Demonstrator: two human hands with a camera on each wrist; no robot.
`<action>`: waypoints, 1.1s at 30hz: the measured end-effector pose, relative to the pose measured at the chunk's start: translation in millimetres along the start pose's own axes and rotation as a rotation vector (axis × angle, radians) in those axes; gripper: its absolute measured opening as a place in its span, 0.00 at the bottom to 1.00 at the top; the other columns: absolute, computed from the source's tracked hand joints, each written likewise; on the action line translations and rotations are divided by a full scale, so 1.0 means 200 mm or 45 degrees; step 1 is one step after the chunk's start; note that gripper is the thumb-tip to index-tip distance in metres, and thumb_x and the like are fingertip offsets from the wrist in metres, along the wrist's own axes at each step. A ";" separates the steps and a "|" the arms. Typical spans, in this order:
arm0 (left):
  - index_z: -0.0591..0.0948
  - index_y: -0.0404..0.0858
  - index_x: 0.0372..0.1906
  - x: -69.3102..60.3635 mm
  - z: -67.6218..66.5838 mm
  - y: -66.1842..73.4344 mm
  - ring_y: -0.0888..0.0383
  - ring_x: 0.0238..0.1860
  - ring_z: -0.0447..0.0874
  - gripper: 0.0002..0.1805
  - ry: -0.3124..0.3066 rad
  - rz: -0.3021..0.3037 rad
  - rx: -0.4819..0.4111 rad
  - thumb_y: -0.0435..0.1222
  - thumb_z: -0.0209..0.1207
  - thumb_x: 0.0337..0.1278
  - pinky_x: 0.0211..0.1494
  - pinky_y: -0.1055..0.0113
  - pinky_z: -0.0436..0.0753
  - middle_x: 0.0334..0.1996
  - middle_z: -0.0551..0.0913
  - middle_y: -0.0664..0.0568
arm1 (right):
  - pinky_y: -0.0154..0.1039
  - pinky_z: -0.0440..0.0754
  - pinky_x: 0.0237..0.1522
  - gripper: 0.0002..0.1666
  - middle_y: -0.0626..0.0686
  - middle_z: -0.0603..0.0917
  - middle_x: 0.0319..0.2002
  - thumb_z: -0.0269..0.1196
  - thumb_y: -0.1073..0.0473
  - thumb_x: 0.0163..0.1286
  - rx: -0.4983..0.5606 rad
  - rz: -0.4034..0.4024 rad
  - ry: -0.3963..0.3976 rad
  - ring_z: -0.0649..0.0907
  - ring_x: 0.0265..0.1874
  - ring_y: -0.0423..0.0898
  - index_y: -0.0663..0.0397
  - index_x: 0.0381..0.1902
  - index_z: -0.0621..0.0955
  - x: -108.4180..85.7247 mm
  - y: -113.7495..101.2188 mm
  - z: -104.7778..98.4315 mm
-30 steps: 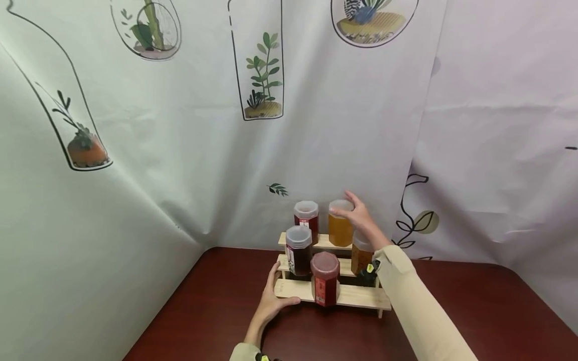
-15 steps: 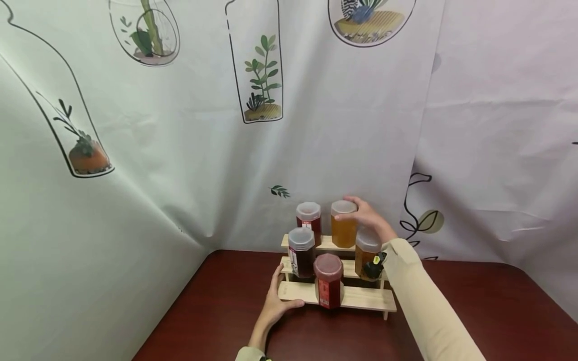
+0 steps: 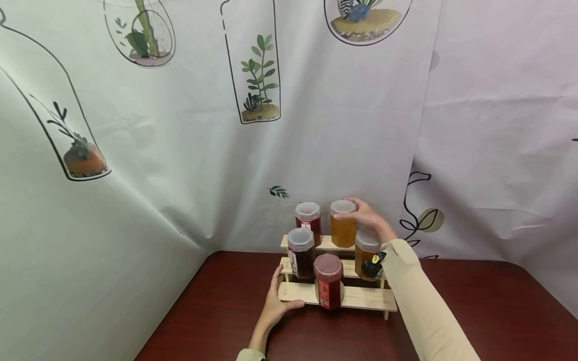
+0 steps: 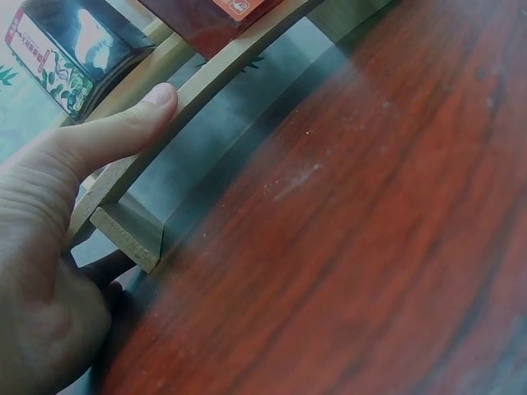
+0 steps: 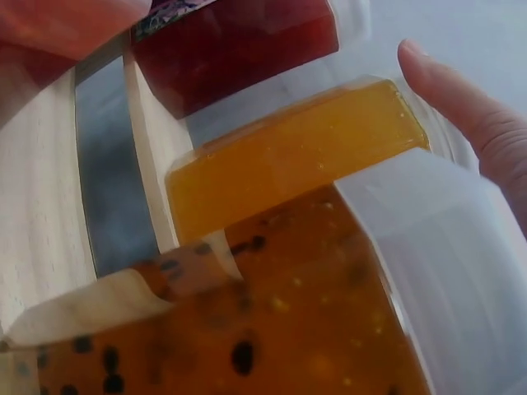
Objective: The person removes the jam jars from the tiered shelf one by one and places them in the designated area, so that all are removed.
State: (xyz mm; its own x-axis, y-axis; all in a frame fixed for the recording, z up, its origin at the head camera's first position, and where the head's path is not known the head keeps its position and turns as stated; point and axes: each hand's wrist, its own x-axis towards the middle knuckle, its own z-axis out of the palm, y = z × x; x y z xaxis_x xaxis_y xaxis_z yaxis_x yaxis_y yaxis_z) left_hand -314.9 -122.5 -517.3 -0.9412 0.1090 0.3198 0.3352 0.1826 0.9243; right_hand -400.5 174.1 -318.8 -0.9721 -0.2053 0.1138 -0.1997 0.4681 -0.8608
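Observation:
A three-step wooden rack (image 3: 370, 299) stands on the table with several lidded eight-sided jars. My left hand (image 3: 273, 307) holds its left end; in the left wrist view the thumb (image 4: 132, 132) presses the front board's edge while other fingers pass behind. At the top right step, my right hand (image 3: 368, 216) grips the lid of a jar of yellow preserve (image 3: 343, 233). Its far fingers are hidden behind the lid. Below that hand sits a jar of amber preserve (image 5: 247, 321) with dark seeds, partly covered by the wrist.
A red jar (image 3: 308, 224) stands at the top left, a dark jar (image 3: 301, 261) on the middle step, and another red jar (image 3: 328, 292) on the front step. A printed cloth (image 3: 352, 125) hangs close behind the rack. The dark red table (image 3: 217, 301) extends to both sides.
My right hand has lowered slightly, and its raised fingers have come down around the yellow jar's lid. The left hand stays at the rack's left end. The head view has shifted a little.

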 end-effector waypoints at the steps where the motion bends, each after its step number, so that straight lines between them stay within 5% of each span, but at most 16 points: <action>1: 0.51 0.45 0.77 0.00 0.00 0.00 0.36 0.76 0.52 0.64 0.003 0.001 -0.005 0.31 0.78 0.33 0.72 0.36 0.54 0.77 0.53 0.39 | 0.57 0.68 0.67 0.48 0.69 0.71 0.65 0.67 0.51 0.63 0.006 -0.001 0.007 0.73 0.63 0.63 0.63 0.73 0.59 0.00 0.00 0.00; 20: 0.53 0.46 0.77 -0.02 0.02 -0.01 0.38 0.75 0.54 0.63 0.010 0.006 0.004 0.31 0.78 0.33 0.72 0.39 0.56 0.77 0.55 0.42 | 0.49 0.72 0.63 0.47 0.68 0.71 0.64 0.69 0.49 0.61 0.139 0.036 0.316 0.73 0.62 0.60 0.62 0.71 0.62 -0.02 -0.01 0.03; 33: 0.54 0.45 0.76 0.00 0.01 -0.01 0.37 0.75 0.54 0.62 0.028 0.005 -0.023 0.30 0.78 0.32 0.72 0.40 0.56 0.76 0.56 0.41 | 0.51 0.69 0.66 0.51 0.65 0.68 0.68 0.70 0.47 0.60 0.266 -0.016 0.494 0.71 0.65 0.58 0.57 0.74 0.59 -0.08 -0.17 -0.16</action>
State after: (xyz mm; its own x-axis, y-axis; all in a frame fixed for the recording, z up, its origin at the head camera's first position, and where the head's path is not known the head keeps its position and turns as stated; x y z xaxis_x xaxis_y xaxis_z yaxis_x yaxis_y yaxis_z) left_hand -314.5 -120.6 -519.7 -0.9407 0.0879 0.3276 0.3381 0.1646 0.9266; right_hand -382.1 189.7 -275.1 -0.9520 0.1466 0.2688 -0.2216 0.2758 -0.9353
